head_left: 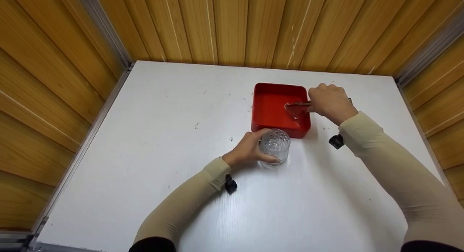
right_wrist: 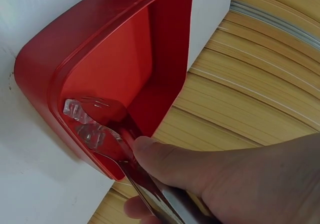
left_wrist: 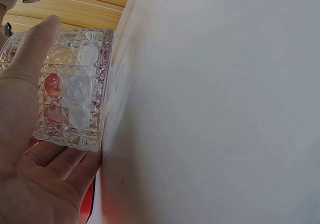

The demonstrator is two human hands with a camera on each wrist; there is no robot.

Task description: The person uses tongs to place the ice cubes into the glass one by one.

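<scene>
In the head view, my left hand (head_left: 247, 149) grips a clear cut-glass tumbler (head_left: 276, 143) standing on the white table. The left wrist view shows the thumb along one side of the tumbler (left_wrist: 72, 89) and the fingers on the other. My right hand (head_left: 330, 102) holds metal tongs (head_left: 303, 104) over the right part of a square red box (head_left: 279, 131). Inside the box, seen from the right wrist, clear ice-like pieces (right_wrist: 91, 135) lie at the ends of the tongs (right_wrist: 132, 171). Whether the tongs pinch them firmly is unclear.
The tumbler stands just in front of the red box's near wall. White tabletop (head_left: 163, 136) spreads around both, with small dark marks. Wood-patterned panels (head_left: 232, 27) rise behind and at both sides, with metal rails (head_left: 105, 27) in the corners.
</scene>
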